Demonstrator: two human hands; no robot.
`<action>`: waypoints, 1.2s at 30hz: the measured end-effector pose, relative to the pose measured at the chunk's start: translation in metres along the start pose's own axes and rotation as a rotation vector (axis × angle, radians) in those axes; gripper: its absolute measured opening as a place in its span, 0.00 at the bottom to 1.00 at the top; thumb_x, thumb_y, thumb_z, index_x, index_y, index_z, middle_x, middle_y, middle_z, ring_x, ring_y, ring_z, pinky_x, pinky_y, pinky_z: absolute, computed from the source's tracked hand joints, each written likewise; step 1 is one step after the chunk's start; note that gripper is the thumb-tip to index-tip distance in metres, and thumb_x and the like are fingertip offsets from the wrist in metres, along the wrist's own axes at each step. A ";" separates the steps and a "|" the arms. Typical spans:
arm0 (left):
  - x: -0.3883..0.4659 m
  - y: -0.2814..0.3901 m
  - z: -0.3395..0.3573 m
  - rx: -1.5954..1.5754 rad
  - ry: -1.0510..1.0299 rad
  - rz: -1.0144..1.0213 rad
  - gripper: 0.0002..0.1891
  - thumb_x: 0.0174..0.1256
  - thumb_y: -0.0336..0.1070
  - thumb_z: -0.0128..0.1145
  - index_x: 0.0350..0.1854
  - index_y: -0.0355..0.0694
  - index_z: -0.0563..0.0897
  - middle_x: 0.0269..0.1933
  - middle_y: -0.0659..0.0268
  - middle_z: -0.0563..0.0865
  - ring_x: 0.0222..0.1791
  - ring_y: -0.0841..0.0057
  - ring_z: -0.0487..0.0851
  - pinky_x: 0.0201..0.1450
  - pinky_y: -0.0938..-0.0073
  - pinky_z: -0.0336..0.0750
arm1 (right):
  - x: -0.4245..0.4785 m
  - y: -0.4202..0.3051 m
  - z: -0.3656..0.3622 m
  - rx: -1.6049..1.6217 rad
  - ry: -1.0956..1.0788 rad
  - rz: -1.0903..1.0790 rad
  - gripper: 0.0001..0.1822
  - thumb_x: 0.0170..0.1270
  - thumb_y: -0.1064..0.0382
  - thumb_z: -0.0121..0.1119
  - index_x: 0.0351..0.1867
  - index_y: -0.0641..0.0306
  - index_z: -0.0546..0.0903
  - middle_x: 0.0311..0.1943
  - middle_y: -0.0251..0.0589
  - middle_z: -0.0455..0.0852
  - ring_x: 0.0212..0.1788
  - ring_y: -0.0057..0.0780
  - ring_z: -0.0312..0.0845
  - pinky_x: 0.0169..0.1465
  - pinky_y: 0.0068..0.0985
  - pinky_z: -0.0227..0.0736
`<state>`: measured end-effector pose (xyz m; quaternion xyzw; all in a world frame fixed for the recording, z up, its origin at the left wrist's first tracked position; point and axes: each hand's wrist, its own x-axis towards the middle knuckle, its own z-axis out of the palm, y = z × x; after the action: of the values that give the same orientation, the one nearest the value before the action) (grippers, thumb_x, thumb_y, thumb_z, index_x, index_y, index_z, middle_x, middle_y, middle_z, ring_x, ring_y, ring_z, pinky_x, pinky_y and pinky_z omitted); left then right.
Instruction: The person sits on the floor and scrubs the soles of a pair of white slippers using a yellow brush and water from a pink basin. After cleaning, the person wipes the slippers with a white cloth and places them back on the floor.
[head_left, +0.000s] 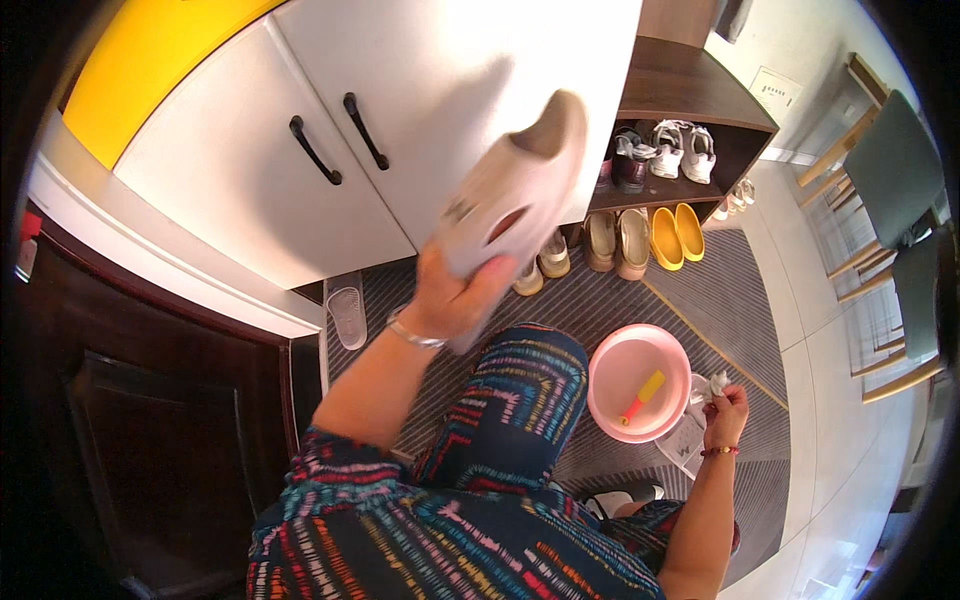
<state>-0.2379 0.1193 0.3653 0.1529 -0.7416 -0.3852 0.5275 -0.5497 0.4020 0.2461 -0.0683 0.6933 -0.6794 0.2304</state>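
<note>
My left hand (454, 296) grips a pale slip-on shoe (502, 202) with a cut-out in its side, raised in front of the white cabinet and slightly blurred. A crumpled white tissue or cloth (718, 382) is pinched in the fingers of my right hand (726, 412), just right of a pink plastic basin (600, 409). Inside the basin lies a brush-like tool (643, 396) with a yellow head and a red-orange handle. Beneath my right hand, on the mat, is a clear plastic bag or packet (682, 442), partly covered by the basin.
White cabinet doors (420, 97) with black handles rise ahead. Shoes stand on and under a dark wooden shoe rack (697, 97), yellow clogs (676, 236) among them. A clear slipper (347, 315) lies on the striped mat (600, 300). Chairs (892, 172) stand right; a dark door (165, 420) is left.
</note>
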 end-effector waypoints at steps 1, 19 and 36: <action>-0.014 0.002 -0.030 0.172 -0.031 0.016 0.18 0.48 0.29 0.53 0.45 0.31 0.74 0.43 0.53 0.78 0.43 0.64 0.77 0.48 0.70 0.68 | 0.000 0.009 0.006 -0.012 -0.021 0.010 0.09 0.44 0.80 0.45 0.24 0.62 0.68 0.21 0.32 0.70 0.18 0.20 0.67 0.19 0.16 0.65; -0.254 -0.237 -0.122 0.774 -0.090 -1.049 0.24 0.48 0.49 0.54 0.19 0.24 0.75 0.27 0.42 0.78 0.30 0.54 0.78 0.34 0.61 0.70 | -0.014 0.095 -0.008 -0.298 0.062 0.366 0.09 0.46 0.78 0.48 0.25 0.59 0.68 0.18 0.32 0.69 0.14 0.23 0.64 0.15 0.19 0.62; -0.158 -0.320 -0.131 1.202 -0.657 -1.346 0.33 0.56 0.53 0.45 0.60 0.36 0.60 0.64 0.50 0.55 0.65 0.60 0.48 0.66 0.67 0.44 | -0.001 0.089 -0.016 -0.610 0.080 0.389 0.08 0.45 0.76 0.53 0.22 0.59 0.69 0.16 0.30 0.71 0.14 0.20 0.66 0.14 0.17 0.64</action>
<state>-0.1141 -0.0442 0.0451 0.6762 -0.6827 -0.1861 -0.2051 -0.5361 0.4233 0.1593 0.0258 0.8725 -0.3871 0.2971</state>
